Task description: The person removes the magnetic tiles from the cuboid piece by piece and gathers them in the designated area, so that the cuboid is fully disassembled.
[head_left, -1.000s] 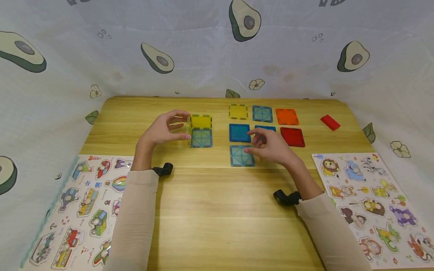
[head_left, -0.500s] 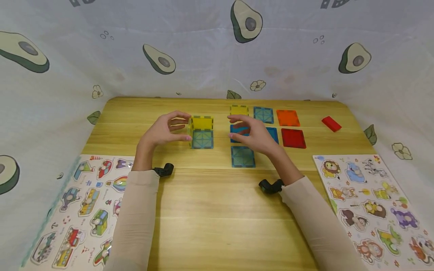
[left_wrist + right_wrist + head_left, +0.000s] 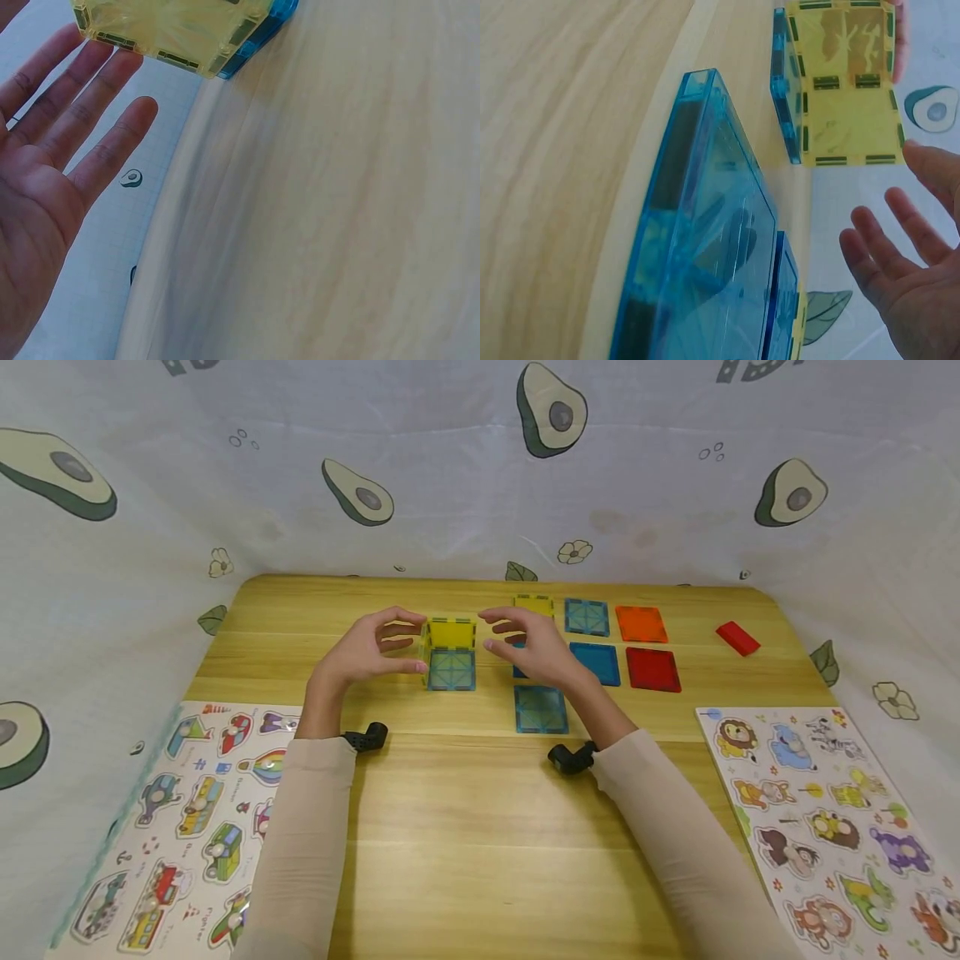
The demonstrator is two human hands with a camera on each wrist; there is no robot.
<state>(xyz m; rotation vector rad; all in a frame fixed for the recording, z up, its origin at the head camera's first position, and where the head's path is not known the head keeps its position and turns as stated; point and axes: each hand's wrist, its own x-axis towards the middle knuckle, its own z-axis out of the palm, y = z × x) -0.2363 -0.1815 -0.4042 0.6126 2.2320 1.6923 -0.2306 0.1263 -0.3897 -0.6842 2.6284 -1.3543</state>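
A light blue magnetic tile (image 3: pixel 452 670) lies flat, with one yellow tile (image 3: pixel 452 635) upright along its far edge and another yellow tile (image 3: pixel 426 652) upright on its left. My left hand (image 3: pixel 360 647) is at the left yellow tile, thumb by the near end and fingers by the far end; in the left wrist view its fingertips meet the tile's rim. My right hand (image 3: pixel 538 647) hovers just right of this open box, fingers spread and holding nothing. Beneath it a blue tile (image 3: pixel 518 671) is mostly hidden. Another light blue tile (image 3: pixel 541 710) lies nearer me.
Loose tiles lie to the right: yellow (image 3: pixel 534 603), light blue (image 3: pixel 587 617), orange (image 3: pixel 641 624), blue (image 3: pixel 596 664) and red (image 3: pixel 654 669). Beyond them is a small red piece (image 3: pixel 738 638). Picture puzzle boards flank the table; an avocado-print cloth hangs behind.
My right hand has moved left from over the blue tiles to beside the yellow-and-blue box. The left hand has stayed at the box's left side.
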